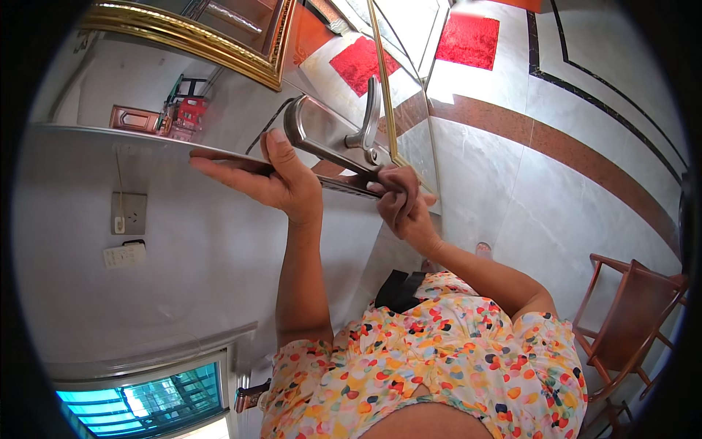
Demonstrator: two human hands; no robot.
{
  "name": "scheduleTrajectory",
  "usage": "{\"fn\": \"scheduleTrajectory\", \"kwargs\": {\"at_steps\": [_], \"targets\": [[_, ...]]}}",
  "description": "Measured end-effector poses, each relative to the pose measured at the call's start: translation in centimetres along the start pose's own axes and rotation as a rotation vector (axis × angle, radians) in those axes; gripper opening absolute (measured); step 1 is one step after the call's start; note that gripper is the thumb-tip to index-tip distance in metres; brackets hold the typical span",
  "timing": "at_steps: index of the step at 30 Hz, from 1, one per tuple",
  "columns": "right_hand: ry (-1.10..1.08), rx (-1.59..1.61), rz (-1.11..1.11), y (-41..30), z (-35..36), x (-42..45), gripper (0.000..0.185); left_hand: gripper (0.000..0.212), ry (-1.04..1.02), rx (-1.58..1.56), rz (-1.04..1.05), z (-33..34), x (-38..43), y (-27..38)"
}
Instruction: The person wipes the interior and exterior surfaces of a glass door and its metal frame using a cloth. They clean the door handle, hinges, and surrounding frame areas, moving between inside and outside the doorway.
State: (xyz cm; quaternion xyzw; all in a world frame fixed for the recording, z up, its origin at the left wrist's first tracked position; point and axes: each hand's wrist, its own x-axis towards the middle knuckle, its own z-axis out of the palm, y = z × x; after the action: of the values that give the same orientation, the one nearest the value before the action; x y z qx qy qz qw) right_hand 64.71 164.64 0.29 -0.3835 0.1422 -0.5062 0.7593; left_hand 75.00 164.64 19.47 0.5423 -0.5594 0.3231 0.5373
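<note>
A glossy, mirror-like door panel [247, 115] with gold moulding stands in front of me. On it is a brushed-metal lock plate [323, 123] with a lever handle [370, 112] and a round keyhole cylinder below. My left hand [285, 181] grips the door's edge beside the plate, thumb on the shiny face and fingers stretched along the edge. Below the lever, my right hand [414, 214] is curled around what looks like a crumpled brown cloth [403, 184], against the edge near the slotted lock strip [351, 188]. Reflections partly blur the fingers' outlines there.
A wall socket [129, 213] with a plug and a white wall-mounted device [125, 255] are at left. A barred window [148, 400] is lower left. A wooden chair [630, 318] stands at right. A red mat [469, 41] lies on the marble floor [482, 159].
</note>
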Motion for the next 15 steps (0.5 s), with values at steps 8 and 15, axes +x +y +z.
{"fn": "scheduleTrajectory", "kwargs": {"at_steps": [8,15], "targets": [[-0.266,-0.751,-0.484,-7.8,7.5,2.8,0.047,0.079,0.035,-0.026,-0.029,0.2,0.0,-0.1],[-0.330,-0.879,-0.447,-9.4,7.6,4.0,0.047,0.081,0.004,-0.081,-0.060,0.3,0.1,0.4]]}}
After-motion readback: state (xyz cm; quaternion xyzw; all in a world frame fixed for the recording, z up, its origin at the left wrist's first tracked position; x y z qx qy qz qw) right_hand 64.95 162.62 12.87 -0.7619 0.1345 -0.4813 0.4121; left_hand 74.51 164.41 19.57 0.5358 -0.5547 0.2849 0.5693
